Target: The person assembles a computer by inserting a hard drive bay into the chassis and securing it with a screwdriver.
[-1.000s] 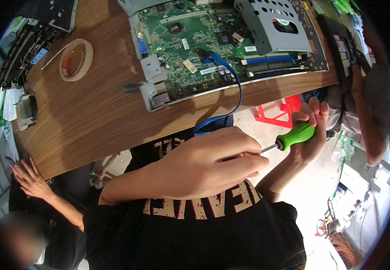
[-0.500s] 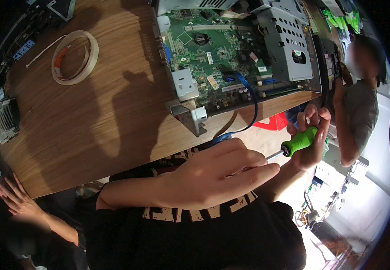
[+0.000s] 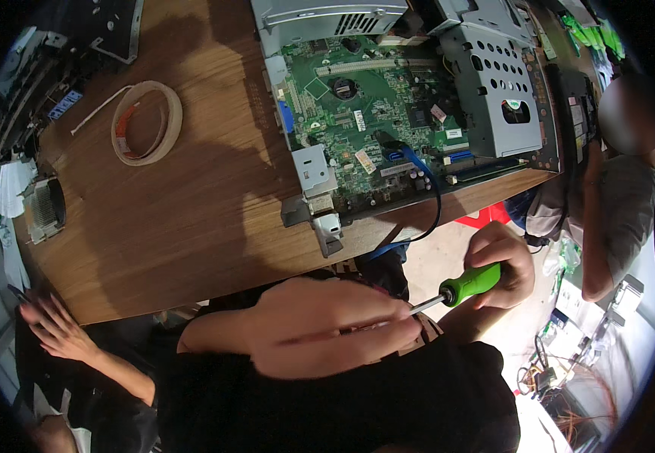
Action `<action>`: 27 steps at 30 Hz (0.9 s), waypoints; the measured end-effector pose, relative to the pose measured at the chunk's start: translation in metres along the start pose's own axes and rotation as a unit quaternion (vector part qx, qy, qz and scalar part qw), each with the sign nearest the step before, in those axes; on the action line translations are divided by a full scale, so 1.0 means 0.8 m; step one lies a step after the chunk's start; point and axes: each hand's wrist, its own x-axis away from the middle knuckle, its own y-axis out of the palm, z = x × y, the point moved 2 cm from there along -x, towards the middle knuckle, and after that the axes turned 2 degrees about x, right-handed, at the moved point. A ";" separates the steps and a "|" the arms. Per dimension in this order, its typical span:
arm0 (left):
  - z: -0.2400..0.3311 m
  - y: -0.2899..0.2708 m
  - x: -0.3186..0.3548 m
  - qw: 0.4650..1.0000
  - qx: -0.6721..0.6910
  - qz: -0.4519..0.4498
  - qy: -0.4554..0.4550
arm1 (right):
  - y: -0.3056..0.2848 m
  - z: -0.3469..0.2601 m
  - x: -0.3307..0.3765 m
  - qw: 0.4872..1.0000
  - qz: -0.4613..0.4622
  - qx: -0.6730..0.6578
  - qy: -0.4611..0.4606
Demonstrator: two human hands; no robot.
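Below the wooden table (image 3: pixel 154 226) edge, right hand (image 3: pixel 505 264) grips green-handled screwdriver (image 3: pixel 467 285), shaft levelled toward left hand (image 3: pixel 327 332), whose fingers close round the metal tip, presumably steadying it. Green circuit board in grey metal chassis (image 3: pixel 388 128) lies flat above, components up.

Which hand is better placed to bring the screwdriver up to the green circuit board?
Probably the right hand: it grips the screwdriver by its green handle. The left hand only touches the metal tip.
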 end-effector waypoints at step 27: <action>0.031 -0.063 -0.003 0.876 -0.458 0.149 0.032 | -0.030 0.040 0.006 0.921 0.341 -0.173 -0.073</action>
